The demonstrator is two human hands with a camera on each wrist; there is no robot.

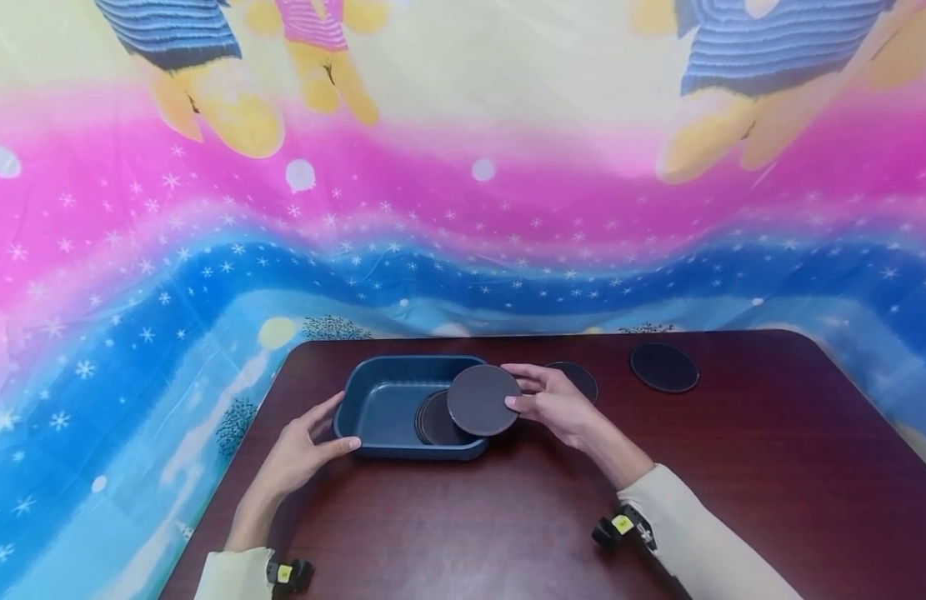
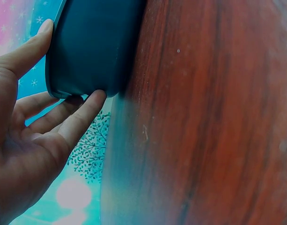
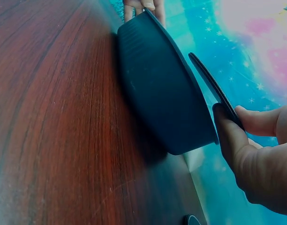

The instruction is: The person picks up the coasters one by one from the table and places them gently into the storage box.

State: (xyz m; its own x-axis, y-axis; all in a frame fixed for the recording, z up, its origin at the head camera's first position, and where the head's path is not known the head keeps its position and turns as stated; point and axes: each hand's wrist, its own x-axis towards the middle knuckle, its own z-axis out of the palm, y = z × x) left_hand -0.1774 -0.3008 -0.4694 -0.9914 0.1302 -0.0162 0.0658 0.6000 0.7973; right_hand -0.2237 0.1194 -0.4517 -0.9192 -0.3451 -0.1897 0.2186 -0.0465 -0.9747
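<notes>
Tray (image 1: 380,407): sitting on table (image 1: 447,517), containing at least 1 inner disc (image 1: 435,421) at its 3 o'clock end.
Left hand (image 1: 301,450): gripping tray at 9 o'clock, thumb on near rim, fingers against end wall; probably steadying it.
Right hand (image 1: 556,404): pinching held disc (image 1: 481,400) at its 3 o'clock edge, thumb on top, likely keeping fingers clear of tray.
Held disc: hovering above inner disc, tray's 3 o'clock end.
Near disc (image 1: 585,382), far disc (image 1: 665,367): both lying toward 3 o'clock.

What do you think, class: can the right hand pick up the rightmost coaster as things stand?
Probably not yet: the right hand pinches another coaster and would likely need to release it first. Nothing seems to block the way to the rightmost coaster.
</notes>
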